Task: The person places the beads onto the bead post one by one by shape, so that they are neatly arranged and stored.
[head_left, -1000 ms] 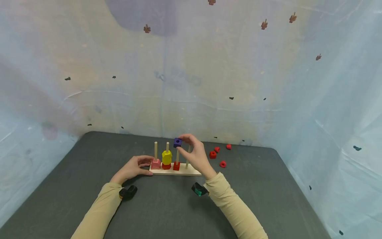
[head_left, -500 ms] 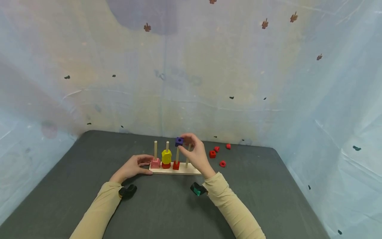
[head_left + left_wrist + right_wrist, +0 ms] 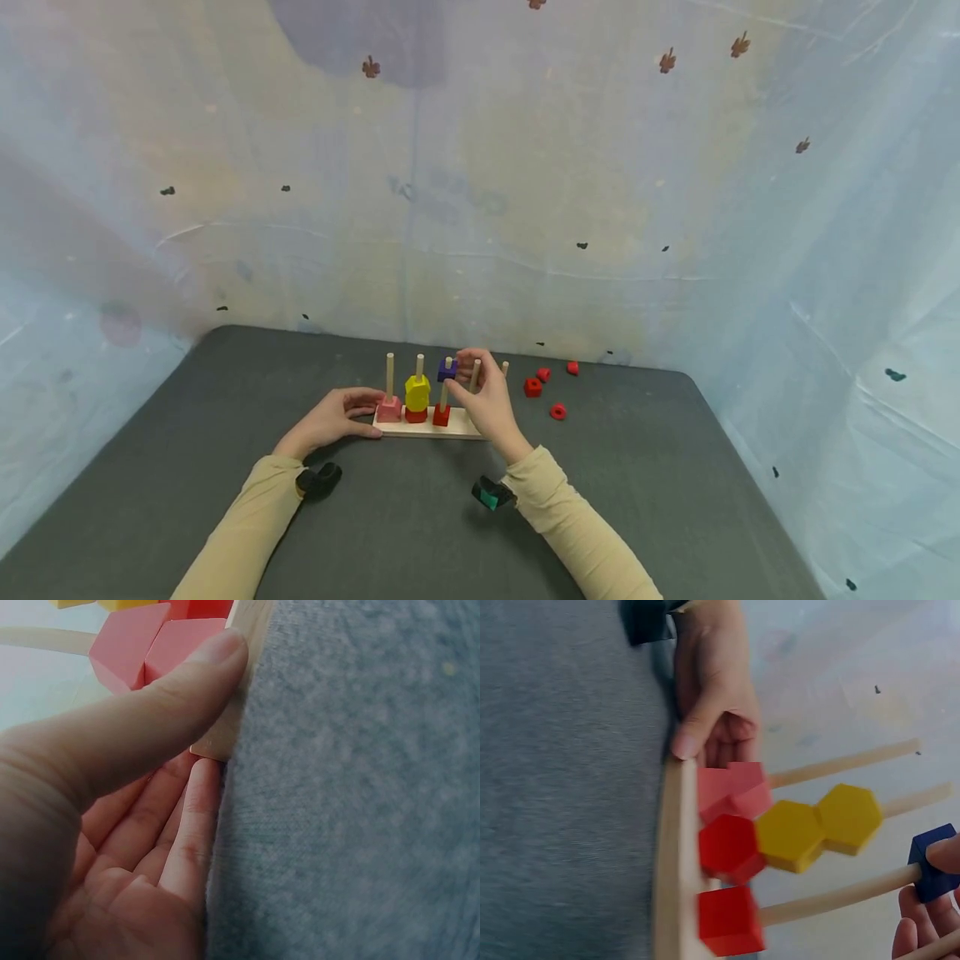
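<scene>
A wooden peg board point(image 3: 405, 430) with upright pegs stands on the table. My left hand point(image 3: 330, 421) grips its left end, thumb point(image 3: 217, 652) on the front edge and fingers behind. Pink blocks point(image 3: 388, 410) sit low on the leftmost peg. The second peg carries a red hexagonal block point(image 3: 731, 849) under yellow hexagonal blocks point(image 3: 417, 393). At the foot of the third peg is a red cube point(image 3: 441, 415). My right hand point(image 3: 489, 404) pinches a dark purple square block point(image 3: 447, 372) around that peg's upper part; the peg tip pokes through its hole.
Several loose red pieces lie on the table right of the board, among them a red cube point(image 3: 532, 387) and a red ring point(image 3: 558, 412). Further pegs point(image 3: 506, 369) rise beside my right hand. A plastic sheet point(image 3: 480, 208) hangs behind the table.
My right hand has lowered the purple block from above the third peg, so the peg now passes through it. The left hand stays on the board's end.
</scene>
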`<state>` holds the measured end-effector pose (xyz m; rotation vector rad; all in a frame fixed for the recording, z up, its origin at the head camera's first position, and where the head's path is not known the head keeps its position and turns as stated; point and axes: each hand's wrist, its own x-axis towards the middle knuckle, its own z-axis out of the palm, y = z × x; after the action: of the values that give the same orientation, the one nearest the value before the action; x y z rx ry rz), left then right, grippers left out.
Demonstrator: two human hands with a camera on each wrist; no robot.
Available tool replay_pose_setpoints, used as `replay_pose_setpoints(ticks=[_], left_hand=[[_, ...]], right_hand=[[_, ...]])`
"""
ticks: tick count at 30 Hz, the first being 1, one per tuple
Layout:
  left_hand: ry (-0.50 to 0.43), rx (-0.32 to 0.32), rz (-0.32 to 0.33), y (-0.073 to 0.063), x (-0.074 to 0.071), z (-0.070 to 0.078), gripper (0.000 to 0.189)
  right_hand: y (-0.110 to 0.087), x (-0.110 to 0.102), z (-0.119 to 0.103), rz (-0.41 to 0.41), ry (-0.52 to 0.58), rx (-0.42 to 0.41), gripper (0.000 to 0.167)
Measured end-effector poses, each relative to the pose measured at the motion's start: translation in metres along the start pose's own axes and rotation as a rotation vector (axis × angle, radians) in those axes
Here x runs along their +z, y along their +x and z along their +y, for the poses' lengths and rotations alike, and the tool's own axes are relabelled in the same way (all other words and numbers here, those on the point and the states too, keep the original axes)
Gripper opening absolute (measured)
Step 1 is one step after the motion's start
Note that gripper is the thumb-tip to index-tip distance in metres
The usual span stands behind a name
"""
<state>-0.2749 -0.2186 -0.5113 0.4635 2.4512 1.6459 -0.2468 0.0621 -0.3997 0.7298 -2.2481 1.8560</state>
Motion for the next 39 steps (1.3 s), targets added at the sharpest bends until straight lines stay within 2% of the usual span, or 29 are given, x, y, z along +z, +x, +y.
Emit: replay_pose_setpoints(ticks=[10, 16, 19, 22, 29, 34, 39], left_hand=[[0.022, 0.006, 0.012, -0.007, -0.001, -0.001, 0.072], [0.011, -0.022, 0.018, -0.006, 0.000, -0.005, 0.073], [0.012, -0.009, 0.019, -0.006, -0.001, -0.006, 0.073], [0.005, -0.022, 0.028, -0.008, -0.002, -0.006, 0.073], [0.006, -0.023, 0.028, -0.011, -0.004, -0.003, 0.073], [0.014, -0.031, 0.026, -0.005, -0.001, 0.000, 0.073], [0.010, -0.015, 0.012, -0.001, 0.001, 0.004, 0.073]], right_hand=[[-0.015, 0.009, 0.029, -0.011, 0.007, 0.121, 0.033], [-0.015, 0.013, 0.060, -0.007, -0.009, 0.169, 0.033], [-0.014, 0.015, 0.070, -0.007, -0.028, 0.197, 0.031], [-0.015, 0.018, 0.074, -0.013, -0.058, 0.214, 0.029], [-0.017, 0.022, 0.078, -0.013, -0.091, 0.196, 0.028], [-0.017, 0.018, 0.078, 0.012, -0.088, 0.213, 0.030], [-0.023, 0.008, 0.075, 0.004, -0.091, 0.167, 0.035]])
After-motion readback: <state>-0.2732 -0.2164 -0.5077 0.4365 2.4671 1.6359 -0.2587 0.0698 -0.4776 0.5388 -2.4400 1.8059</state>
